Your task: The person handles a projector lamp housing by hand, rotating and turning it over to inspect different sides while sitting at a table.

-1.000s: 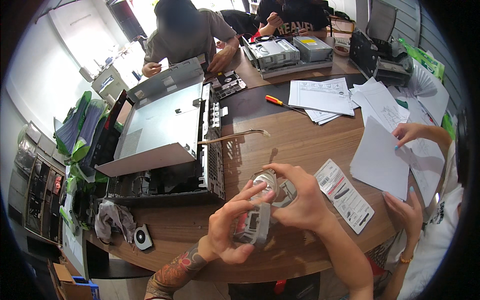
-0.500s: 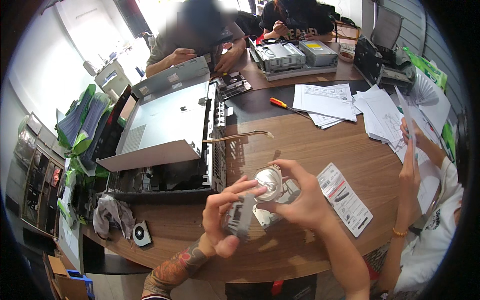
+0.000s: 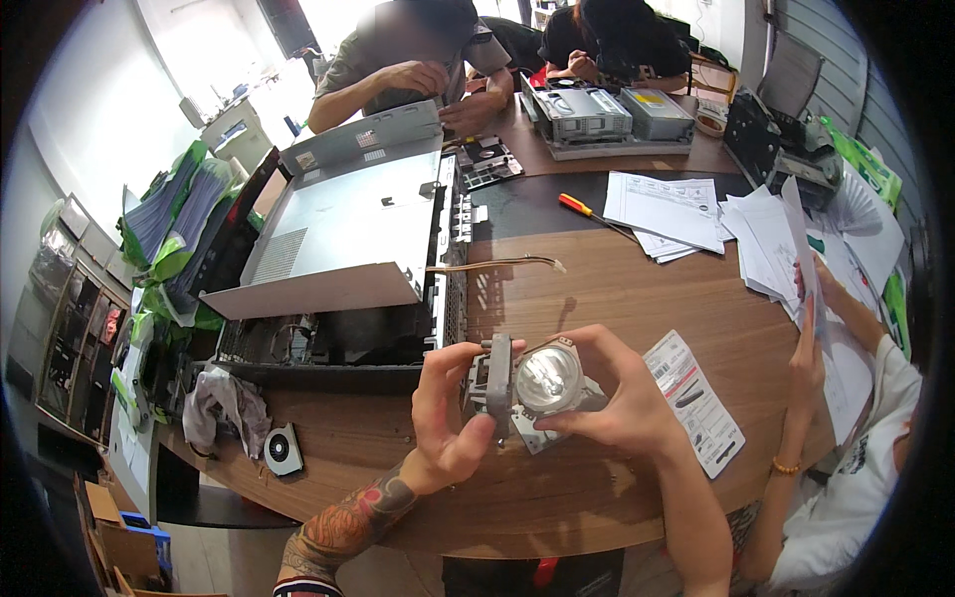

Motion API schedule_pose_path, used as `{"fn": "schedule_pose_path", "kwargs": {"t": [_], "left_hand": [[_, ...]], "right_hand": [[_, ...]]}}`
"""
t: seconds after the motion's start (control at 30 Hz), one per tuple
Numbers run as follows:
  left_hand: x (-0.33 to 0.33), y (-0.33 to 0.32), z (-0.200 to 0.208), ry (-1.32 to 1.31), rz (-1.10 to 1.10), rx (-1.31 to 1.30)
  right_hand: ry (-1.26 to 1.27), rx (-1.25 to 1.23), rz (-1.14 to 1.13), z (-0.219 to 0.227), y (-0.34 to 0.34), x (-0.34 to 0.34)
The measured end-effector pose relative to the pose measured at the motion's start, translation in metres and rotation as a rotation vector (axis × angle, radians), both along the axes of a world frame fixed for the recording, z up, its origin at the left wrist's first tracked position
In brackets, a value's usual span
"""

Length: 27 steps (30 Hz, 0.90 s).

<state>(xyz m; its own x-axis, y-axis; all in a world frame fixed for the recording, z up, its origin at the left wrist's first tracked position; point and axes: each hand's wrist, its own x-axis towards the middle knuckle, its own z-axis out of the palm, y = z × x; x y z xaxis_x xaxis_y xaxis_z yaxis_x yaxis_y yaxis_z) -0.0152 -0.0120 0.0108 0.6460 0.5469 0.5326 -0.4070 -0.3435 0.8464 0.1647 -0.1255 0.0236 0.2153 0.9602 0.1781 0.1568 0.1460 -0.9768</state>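
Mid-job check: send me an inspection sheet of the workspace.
Surface: brown table with a black strip across it.
Job's things: grey frame and round lamp, held side by side above the table.
Clutter: case at left; fan near the front edge; screwdriver, papers and printed card at right.
Grips: left grip closed on the frame; right grip closed on the lamp.
Cables: thin wires reach right from the case, end loose.
Surroundings: two people across the table, one person at right.
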Motion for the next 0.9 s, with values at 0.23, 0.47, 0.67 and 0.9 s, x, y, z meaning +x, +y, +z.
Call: {"fn": "schedule_pose_path", "kwargs": {"t": [0.23, 0.47, 0.67, 0.9], "left_hand": [[-0.001, 0.005, -0.009, -0.064, -0.037, 0.124], [0.002, 0.008, -0.010, -0.116, -0.157, 0.182], [-0.002, 0.007, -0.007, -0.029, -0.052, 0.278], [0.005, 0.005, 0.000, -0.018, -0.027, 0.352]], "right_hand": [[-0.025, 0.127, -0.068, -0.001, 0.000, 0.000], [-0.013, 0.110, -0.085, 0.003, -0.001, -0.001], [-0.047, 0.139, -0.118, -0.002, 0.001, 0.002], [-0.022, 0.176, -0.144, 0.000, -0.001, 0.003]]}}
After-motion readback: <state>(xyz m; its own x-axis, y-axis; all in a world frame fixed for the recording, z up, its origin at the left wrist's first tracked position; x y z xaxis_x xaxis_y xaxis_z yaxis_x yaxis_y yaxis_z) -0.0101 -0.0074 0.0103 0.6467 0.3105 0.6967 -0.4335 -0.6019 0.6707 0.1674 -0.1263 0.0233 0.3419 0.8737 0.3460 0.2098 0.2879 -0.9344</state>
